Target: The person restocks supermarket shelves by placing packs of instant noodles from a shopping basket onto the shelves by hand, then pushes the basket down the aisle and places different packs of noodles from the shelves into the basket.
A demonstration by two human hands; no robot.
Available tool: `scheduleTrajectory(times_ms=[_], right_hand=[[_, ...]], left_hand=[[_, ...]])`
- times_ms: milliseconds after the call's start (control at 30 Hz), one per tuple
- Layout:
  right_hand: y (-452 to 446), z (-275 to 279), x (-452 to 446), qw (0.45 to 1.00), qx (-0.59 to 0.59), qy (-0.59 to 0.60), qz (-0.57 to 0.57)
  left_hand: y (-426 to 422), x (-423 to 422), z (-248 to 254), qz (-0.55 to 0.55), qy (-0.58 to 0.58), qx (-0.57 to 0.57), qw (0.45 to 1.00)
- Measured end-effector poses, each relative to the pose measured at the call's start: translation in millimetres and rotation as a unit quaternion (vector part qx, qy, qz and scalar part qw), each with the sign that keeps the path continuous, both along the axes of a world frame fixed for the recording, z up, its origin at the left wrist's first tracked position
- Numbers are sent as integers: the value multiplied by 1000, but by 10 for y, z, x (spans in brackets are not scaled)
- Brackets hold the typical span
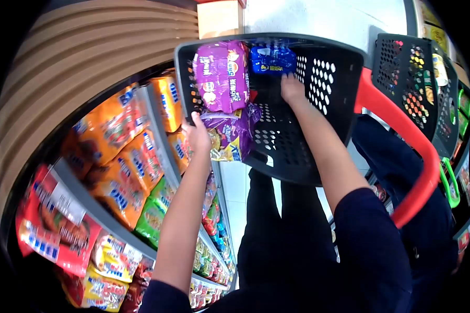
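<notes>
A black shopping basket (344,57) with a red handle (420,141) is tilted open in front of me. Inside, on its left side, lie a purple instant noodle multipack (222,78) and a second purple pack (235,130), which overlaps the rim. A blue pack (271,60) sits at the far wall. My left hand (197,136) is at the left rim, closed against the lower purple pack, its fingers partly hidden. My right hand (292,89) reaches into the basket, its curled fingers at the blue pack's lower edge; the fingertips are blurred.
Shelves on the left hold orange noodle packs (122,182), green packs (154,214) and red packs (57,229). Brown ribbed panelling (104,36) rises above them. Other black baskets (402,83) stand at right, beside dark blue clothing (397,156) that seems a person's. A box (219,18) stands beyond.
</notes>
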State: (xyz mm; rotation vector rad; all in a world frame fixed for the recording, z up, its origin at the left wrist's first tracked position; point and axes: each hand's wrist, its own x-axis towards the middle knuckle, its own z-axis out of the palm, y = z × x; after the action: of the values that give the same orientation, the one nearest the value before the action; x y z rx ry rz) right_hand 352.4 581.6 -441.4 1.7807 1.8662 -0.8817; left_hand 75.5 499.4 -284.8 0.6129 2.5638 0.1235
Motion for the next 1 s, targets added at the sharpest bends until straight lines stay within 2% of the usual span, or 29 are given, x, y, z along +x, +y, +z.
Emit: scheduleTrajectory(times_ms=[67,100,133,200,267,333,400,433,467,500,533,567,600,633,667,700,733,767,800,867,900,933,967,1000], right_hand=[[192,-628,-11,977,159,-38,140],[313,-913,-55,974,174,-29,139],[385,-1000,-94,964,175,-72,184],[498,-1342,-201,978,93,-102,154],[554,-1522,-275,965,88,-152,194],[635,-1682,-355,955,28,-160,247],[488,-1733,-366,942,-31,-146,302],[385,-1737,-342,934,-51,-128,330],[361,-1720,-321,925,-68,-111,357],[359,-1273,-291,952,-66,-48,297],[201,-1331,-149,957,-29,7,287],[59,-1048,-107,972,-11,14,232],[2,-684,-51,972,-28,44,230],[8,-195,-60,974,-69,10,216],[21,217,-47,984,-132,23,118],[-76,506,49,991,-111,76,25],[-90,768,139,960,-224,134,-104],[-238,920,239,944,-207,179,-184],[-416,1090,278,920,-188,224,-262],[-636,1742,167,915,-65,236,-322],[-683,2220,48,929,-14,197,-314],[-771,2380,-2,940,51,194,-276],[-869,2570,27,941,77,219,-248],[-913,2986,-7,939,101,245,-218]], left_hand=[[52,28,65,14,-37,5,999],[15,-19,6,28,-46,11,999],[-38,-66,-40,41,-53,16,998],[-55,-70,-33,82,-88,39,992],[-13,-49,8,135,-135,54,980],[-69,-118,-61,149,-152,75,974],[-103,-206,-28,272,-234,105,928],[1,-129,180,243,-294,143,913],[-183,-432,111,188,-348,155,905],[-156,-415,289,210,-346,136,904],[-118,-400,508,230,-345,119,902],[-237,-447,592,198,-342,125,910],[-367,-452,691,162,-326,120,924],[-459,-346,857,150,-310,130,930],[-549,-229,1012,139,-294,141,935],[-711,-199,1110,148,-285,124,939],[-929,-194,1174,158,-273,105,943],[-1143,-214,1197,153,-299,164,928],[-1108,-76,1506,130,-308,163,928],[-1369,-224,1579,60,-385,200,899],[-1375,-222,1712,81,-431,226,870],[-1335,-235,1897,80,-450,221,861],[-1320,-250,2030,48,-458,238,855],[-1298,-271,2154,17,-462,253,850]])
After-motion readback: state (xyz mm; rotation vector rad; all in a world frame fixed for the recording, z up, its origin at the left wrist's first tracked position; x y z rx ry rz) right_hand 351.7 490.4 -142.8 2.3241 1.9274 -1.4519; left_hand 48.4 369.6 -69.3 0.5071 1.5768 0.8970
